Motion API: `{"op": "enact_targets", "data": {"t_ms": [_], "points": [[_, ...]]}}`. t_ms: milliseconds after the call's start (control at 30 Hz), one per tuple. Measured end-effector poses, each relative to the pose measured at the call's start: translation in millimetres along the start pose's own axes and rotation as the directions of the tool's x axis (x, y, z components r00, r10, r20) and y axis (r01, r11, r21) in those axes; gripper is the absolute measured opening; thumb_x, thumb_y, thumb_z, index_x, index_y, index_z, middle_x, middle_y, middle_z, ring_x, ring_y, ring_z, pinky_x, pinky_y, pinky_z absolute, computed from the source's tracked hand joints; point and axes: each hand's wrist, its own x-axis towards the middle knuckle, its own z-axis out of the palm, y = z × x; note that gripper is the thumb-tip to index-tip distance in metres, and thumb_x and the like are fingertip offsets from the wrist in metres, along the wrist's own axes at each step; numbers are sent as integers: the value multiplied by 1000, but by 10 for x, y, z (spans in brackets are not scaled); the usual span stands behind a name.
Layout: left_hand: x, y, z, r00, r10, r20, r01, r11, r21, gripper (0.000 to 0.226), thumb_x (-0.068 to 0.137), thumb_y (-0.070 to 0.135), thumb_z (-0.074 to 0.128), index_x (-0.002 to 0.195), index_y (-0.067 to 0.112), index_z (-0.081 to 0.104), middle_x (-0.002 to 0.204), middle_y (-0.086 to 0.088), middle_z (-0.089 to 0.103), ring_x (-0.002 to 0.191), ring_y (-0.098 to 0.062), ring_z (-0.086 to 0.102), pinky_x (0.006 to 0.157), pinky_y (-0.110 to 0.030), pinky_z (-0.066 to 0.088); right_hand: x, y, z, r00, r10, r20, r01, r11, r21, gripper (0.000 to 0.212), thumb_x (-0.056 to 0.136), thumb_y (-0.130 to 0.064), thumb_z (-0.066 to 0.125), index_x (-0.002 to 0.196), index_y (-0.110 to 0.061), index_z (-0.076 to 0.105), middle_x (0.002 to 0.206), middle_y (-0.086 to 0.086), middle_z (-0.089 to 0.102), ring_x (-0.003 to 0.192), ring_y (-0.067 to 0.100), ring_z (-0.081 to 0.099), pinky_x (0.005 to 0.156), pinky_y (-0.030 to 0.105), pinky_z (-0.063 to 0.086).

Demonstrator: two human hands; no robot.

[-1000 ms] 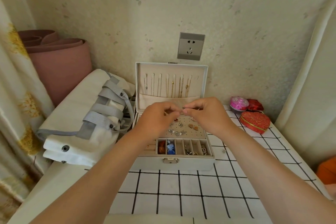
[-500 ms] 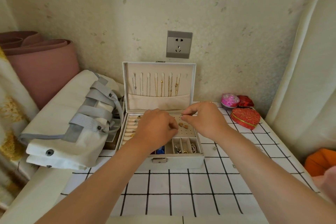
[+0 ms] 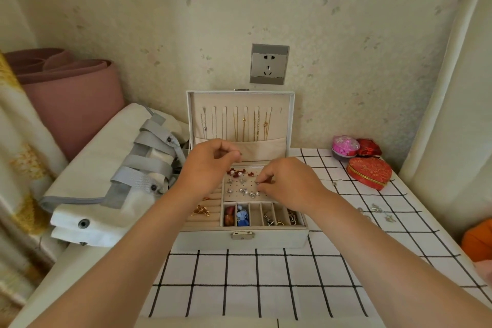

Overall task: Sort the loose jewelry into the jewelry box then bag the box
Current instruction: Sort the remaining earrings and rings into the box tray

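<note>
- The box (image 3: 241, 241) stands open mid-table (image 3: 239, 290). Its lid (image 3: 282, 125) is upright against the wall (image 3: 159, 21) with chains (image 3: 243, 125) hanging in it. The box's long side runs across the person, and the clasp (image 3: 242, 235) faces them.
- The right hand (image 3: 290, 184) is over the box's pierced panel (image 3: 235, 197). Thumb and forefinger pinch a small silver earring (image 3: 257, 183) near the panel's right edge, beside the studs (image 3: 242, 190) seated there.
- The left hand (image 3: 207, 168) hovers over the panel's far left corner, fingers curled and thumb meeting forefinger. Whether it holds some tiny part is too small to tell.
- The step in hand, as I judge it, is seating this earring in the panel. Sorting is under way and bagging has not begun.
- Loose pieces (image 3: 377, 209) lie on the table to the right of the box, well apart from it. The right hand is plainly the nearer one for fetching them.
- The bag (image 3: 87, 189) lies flat to the left, just beside the box's left side and nearer the left hand. Its mouth cannot be made out.
- The earring is small and the panel finely pierced, so the post likely needs to go straight down. A slip could drop it among the other studs.
</note>
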Motion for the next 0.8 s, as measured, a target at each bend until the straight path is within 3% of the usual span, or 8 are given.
{"op": "enact_targets", "data": {"t_ms": [133, 367, 433, 533, 667, 800], "points": [[-20, 22, 9, 1000, 2, 29, -1, 1000, -29, 7, 92, 23, 67, 87, 25, 72, 86, 9, 74, 77, -8, 66, 78, -22, 49, 21, -13, 9, 999, -49, 1, 49, 996, -74, 9, 89, -34, 71, 96, -33, 77, 98, -15, 72, 88, 3, 62, 75, 23, 47], [-45, -2, 81, 992, -11, 127, 16, 999, -36, 9, 90, 20, 68, 83, 23, 71, 82, 7, 75, 74, -9, 66, 85, -36, 55, 26, -19, -9, 996, -90, -8, 88, 988, -129, 7, 88, -36, 71, 92, -34, 77, 94, -15, 69, 86, 6, 62, 69, 24, 43], [-55, -17, 103, 985, -12, 174, 16, 1000, -20, 9, 90, 18, 68, 83, 24, 71, 82, 8, 74, 73, -2, 63, 84, -32, 54, 12, -26, 9, 994, -102, -29, 96, 980, -173, 8, 89, -38, 70, 93, -34, 77, 95, -13, 68, 87, 8, 61, 67, 24, 39], [-67, -24, 118, 984, 8, 176, -10, 1000, 10, 8, 90, 19, 69, 85, 25, 72, 80, 13, 69, 67, 11, 56, 73, -15, 45, 1, -28, 31, 994, -106, -30, 99, 978, -185, 10, 89, -36, 68, 93, -34, 77, 94, -13, 67, 87, 8, 61, 66, 24, 36], [-69, -6, 129, 987, -36, 157, 53, 993, -109, 6, 90, 16, 68, 92, 16, 74, 81, 7, 72, 61, 5, 58, 68, -14, 51, 15, -18, -3, 995, -83, 60, 89, 990, -108, 12, 88, -34, 67, 93, -35, 78, 80, -23, 59, 81, 2, 58, 68, 23, 42], [-81, 6, 123, 977, -103, 188, 141, 970, -199, 8, 94, 19, 65, 95, 18, 73, 82, 5, 75, 59, 0, 59, 64, -12, 50, 19, 6, -54, 997, -43, 67, 42, 999, 14, 15, 89, -29, 66, 99, -34, 76, 94, -20, 65, 90, 2, 61, 82, 27, 51]]}}
